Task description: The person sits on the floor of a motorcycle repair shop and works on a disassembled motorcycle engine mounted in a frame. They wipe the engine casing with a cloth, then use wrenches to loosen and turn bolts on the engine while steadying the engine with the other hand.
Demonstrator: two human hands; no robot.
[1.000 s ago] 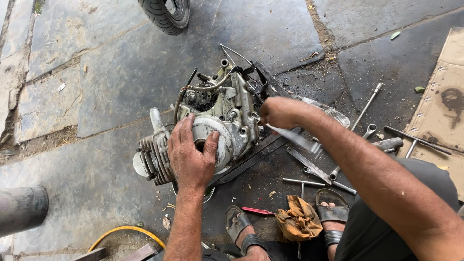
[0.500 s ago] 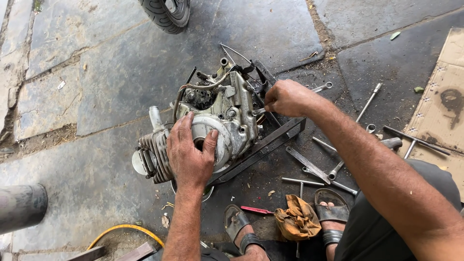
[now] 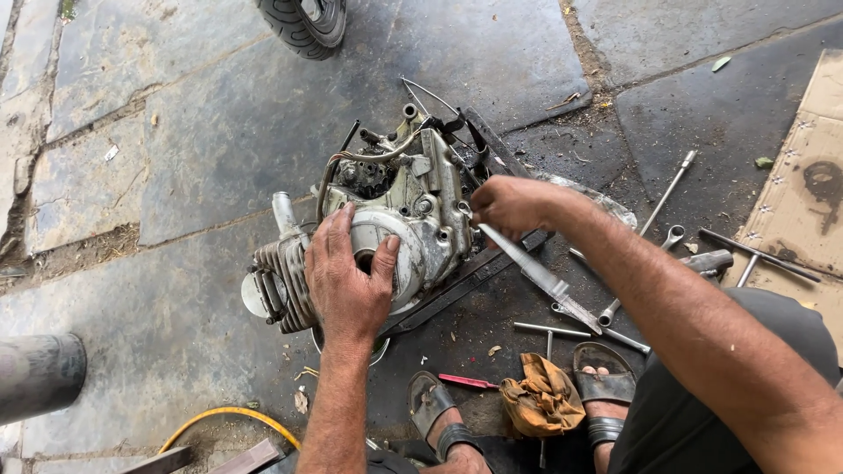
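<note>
Left hand (image 3: 347, 276) spread flat, pressing round cover of engine (image 3: 399, 219), nothing clasped. Right hand (image 3: 509, 204) clenched on flat metal tool (image 3: 537, 274), at engine's right edge; blade slants down-right from fist. Engine lies on stone floor (image 3: 176, 158). Wrenches (image 3: 654, 219) right of right hand; rag (image 3: 542, 395) below it.

A grimy engine (image 3: 386, 228) lies on its side on the stone floor (image 3: 176, 132), its finned cylinder (image 3: 281, 285) pointing left. The left hand (image 3: 347, 276) rests flat on the round side cover (image 3: 395, 254), fingers spread, while the right hand (image 3: 509, 204) is closed around a long flat metal tool (image 3: 540, 276) at the engine's right edge, the tool slanting down to the right. Wrenches (image 3: 663, 206) and rods lie scattered to the right beside cardboard (image 3: 812, 189), with an orange rag (image 3: 543, 397) between the sandalled feet, a tyre (image 3: 303, 22) at the top and a yellow hose (image 3: 224, 417) below.
</note>
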